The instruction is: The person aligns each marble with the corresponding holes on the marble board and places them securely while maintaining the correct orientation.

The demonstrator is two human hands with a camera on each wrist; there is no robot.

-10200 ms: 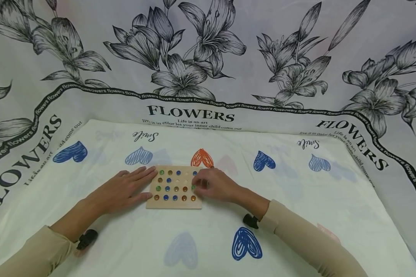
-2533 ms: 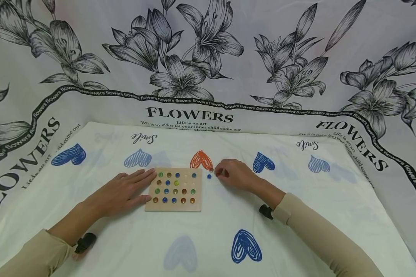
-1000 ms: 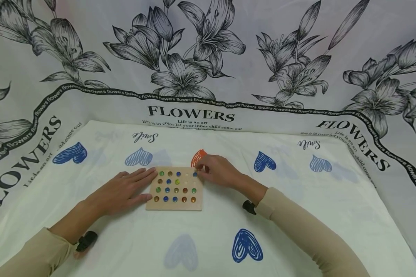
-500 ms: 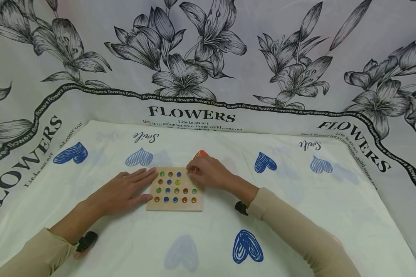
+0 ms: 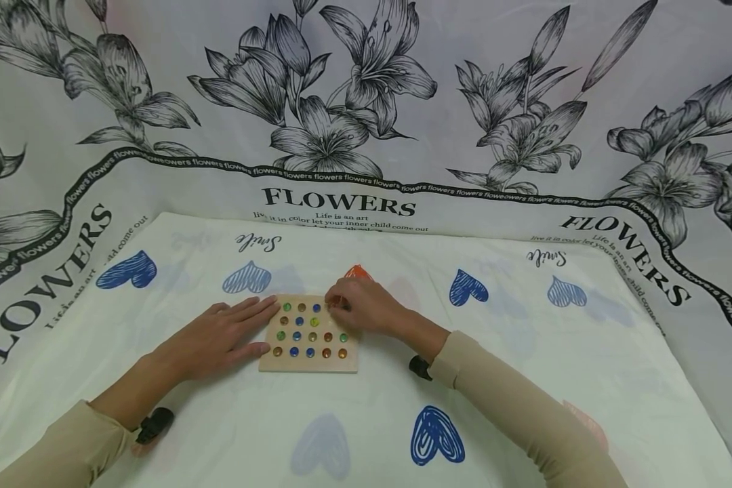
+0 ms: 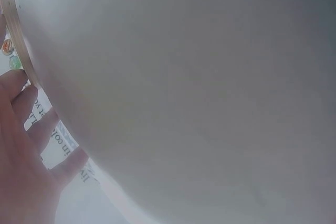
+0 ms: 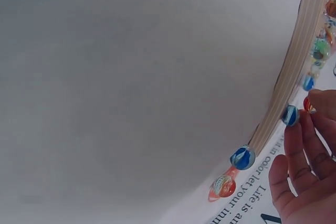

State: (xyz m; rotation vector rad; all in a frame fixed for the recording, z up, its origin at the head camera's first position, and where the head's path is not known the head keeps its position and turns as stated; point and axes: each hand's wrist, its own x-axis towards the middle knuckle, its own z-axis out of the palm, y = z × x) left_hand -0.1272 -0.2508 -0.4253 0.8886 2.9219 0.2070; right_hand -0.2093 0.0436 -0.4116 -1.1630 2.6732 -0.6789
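A wooden board [image 5: 308,364] with rows of holes lies on the cloth, most holes holding glass marbles in blue, green, amber and yellow-green. My left hand [image 5: 216,339] rests along the board's left side, fingers extended, fingertips right at its edge. Over the far right corner, my right hand [image 5: 369,305] pinches a red-orange marble [image 7: 308,104] between thumb and finger. A blue marble [image 7: 291,115] sits at the board's edge by those fingertips. The right hand hides the board's far right holes in the head view.
Beside the board's end, a loose blue marble [image 7: 242,157] and a red-and-white marble [image 7: 224,186] lie on the cloth. The white cloth [image 5: 366,420] has printed hearts. A flower-printed curtain [image 5: 439,149] rises behind.
My right hand has moved left from beside the board to its far right corner. A yellow-green marble now fills a second-row hole that was unfilled ten seconds ago. My left hand stays put.
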